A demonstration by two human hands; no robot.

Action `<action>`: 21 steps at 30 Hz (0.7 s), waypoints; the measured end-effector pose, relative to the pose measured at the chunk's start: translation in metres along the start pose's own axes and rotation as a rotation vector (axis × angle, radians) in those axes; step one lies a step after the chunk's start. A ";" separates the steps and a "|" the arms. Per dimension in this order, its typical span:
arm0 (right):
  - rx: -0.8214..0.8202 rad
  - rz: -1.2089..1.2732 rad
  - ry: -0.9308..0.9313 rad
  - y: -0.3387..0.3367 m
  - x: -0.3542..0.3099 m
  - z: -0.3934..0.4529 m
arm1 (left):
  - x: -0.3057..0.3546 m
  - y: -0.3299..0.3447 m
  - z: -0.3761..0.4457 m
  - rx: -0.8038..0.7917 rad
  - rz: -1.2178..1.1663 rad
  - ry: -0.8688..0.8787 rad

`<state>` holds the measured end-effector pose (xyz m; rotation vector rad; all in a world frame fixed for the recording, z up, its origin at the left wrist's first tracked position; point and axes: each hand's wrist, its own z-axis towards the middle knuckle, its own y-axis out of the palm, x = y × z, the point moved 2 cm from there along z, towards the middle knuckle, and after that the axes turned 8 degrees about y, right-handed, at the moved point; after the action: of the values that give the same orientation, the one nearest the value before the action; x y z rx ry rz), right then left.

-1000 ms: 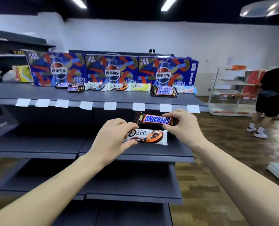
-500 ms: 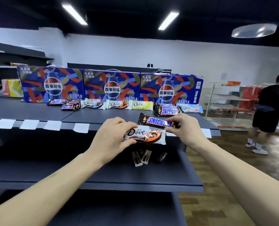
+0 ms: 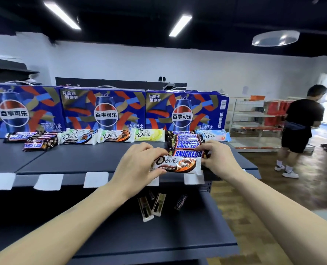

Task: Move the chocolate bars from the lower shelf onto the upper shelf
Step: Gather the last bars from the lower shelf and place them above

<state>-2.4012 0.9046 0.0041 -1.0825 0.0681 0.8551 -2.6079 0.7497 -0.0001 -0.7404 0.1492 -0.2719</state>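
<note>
Your left hand (image 3: 137,165) pinches the light, crinkly Dove bar (image 3: 176,165), right hand (image 3: 219,157) the Snickers bar (image 3: 188,154); hold the ends.

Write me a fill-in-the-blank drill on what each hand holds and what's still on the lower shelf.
1. The left hand holds a bar branded ____.
2. The right hand holds a bar branded ____.
3. Behind the bars on the upper shelf stand three boxes of ____.
4. A few bars lie on the ____ shelf.

Missing words: Dove; Snickers; Pepsi; lower
</note>
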 end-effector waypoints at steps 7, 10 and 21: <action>-0.095 0.008 0.007 0.010 0.034 0.039 | 0.004 0.032 0.022 -0.012 0.025 -0.080; -0.125 0.031 -0.014 0.016 0.039 0.052 | 0.006 0.039 0.027 -0.013 0.033 -0.118; -0.134 0.007 -0.001 0.025 0.040 0.069 | -0.007 0.043 0.028 -0.025 0.078 -0.165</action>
<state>-2.4134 0.9874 0.0018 -1.2079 0.0138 0.8762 -2.5999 0.8003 -0.0084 -0.7772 0.0249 -0.1340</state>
